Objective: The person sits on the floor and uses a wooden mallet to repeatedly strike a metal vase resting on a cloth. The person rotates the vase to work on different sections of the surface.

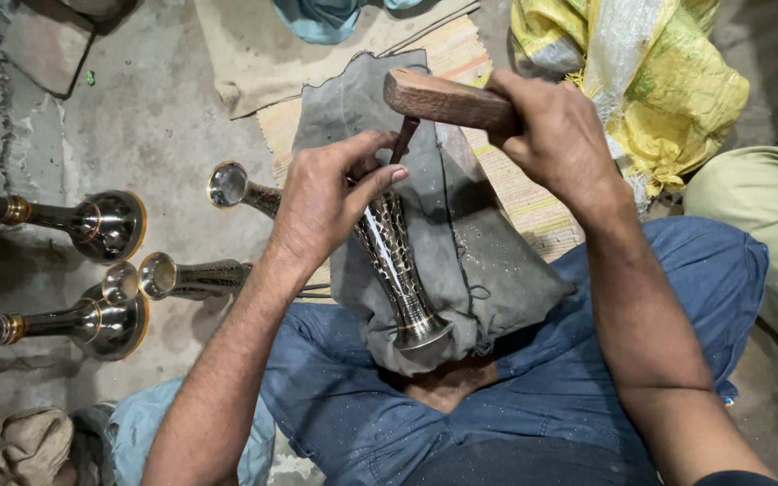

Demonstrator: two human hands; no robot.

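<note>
Chisel tip (pixel 402 142) behind left hand (pixel 321 202)

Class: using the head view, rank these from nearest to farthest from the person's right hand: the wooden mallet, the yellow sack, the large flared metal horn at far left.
1. wooden mallet, gripped in the right hand.
2. yellow sack, just right of it.
3. large flared metal horn, far left on the floor.

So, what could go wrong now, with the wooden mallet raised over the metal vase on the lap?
1. The left hand holds a thin chisel between its fingertips, right under the wooden mallet in the right hand. A blow off line may hit the fingers.
2. The patterned metal vase lies on a grey cloth over the legs, with no clamp. It might roll or slip when struck, and the chisel could scratch it.
</note>
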